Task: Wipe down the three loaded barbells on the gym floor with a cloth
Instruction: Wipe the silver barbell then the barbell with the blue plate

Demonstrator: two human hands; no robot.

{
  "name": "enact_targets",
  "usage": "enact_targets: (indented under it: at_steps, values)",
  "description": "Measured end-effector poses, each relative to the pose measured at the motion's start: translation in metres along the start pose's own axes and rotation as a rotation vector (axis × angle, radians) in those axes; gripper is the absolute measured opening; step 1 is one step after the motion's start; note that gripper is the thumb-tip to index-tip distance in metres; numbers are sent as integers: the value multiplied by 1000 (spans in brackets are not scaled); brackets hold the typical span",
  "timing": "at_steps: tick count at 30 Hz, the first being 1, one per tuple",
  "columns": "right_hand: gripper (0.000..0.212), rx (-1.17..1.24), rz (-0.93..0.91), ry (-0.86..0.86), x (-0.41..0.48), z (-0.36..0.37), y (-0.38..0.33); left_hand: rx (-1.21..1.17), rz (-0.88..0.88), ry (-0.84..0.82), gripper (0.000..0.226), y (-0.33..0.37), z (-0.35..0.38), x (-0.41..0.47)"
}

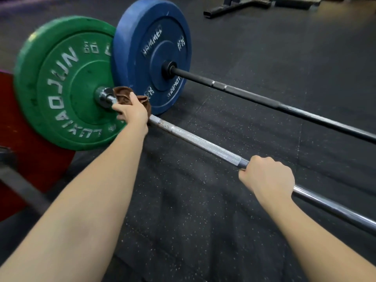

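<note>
Barbell, silver (203, 140): lies on the black speckled gym floor (203, 210), its shaft running from the left of the view down toward the lower right. A green plate (61, 82) is loaded on its left end and stands upright on the floor.

Cloth (120, 95): brown, bunched around the silver shaft just beside the collar of the green plate.

Left hand (132, 110): fingers curled over the cloth, gripping it against the shaft; arm extended.

Right hand (266, 176): fist closed around the bare shaft, at the end of the knurled section, well apart from the left hand.

Second barbell, black (264, 102): lies behind the silver one, roughly parallel to it, and carries a blue plate (152, 55). The blue plate stands just beside the green plate and overlaps its right edge in the view.

A red object (24, 169) sits at the left edge, partly behind the green plate. A dark steel rack base (234, 7) rests on the floor at the top.
</note>
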State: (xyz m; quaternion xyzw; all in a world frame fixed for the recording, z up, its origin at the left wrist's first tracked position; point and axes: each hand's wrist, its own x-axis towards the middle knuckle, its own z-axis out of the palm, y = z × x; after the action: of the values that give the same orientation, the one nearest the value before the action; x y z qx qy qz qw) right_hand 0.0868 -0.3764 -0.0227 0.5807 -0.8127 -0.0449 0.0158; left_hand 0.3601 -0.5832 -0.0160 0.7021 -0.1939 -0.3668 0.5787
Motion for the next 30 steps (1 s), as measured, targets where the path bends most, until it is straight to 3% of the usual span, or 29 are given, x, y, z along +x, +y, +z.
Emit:
enact_targets:
  at_steps: [5,11,22,25,30]
  values:
    - [26,6,7,6,-2,-2,0,-45,41,27,59,-12,1,-16]
    - [27,-2,8,12,-2,-2,0,-114,-27,-24,55,-31,12,-64]
    - [28,-22,9,7,1,1,0,117,3,108,60,19,-3,57]
    - [25,-20,7,7,1,2,0,35,65,76,57,2,-5,57]
    - [23,-37,10,3,1,2,-1,-277,-34,-29,58,-30,0,34]
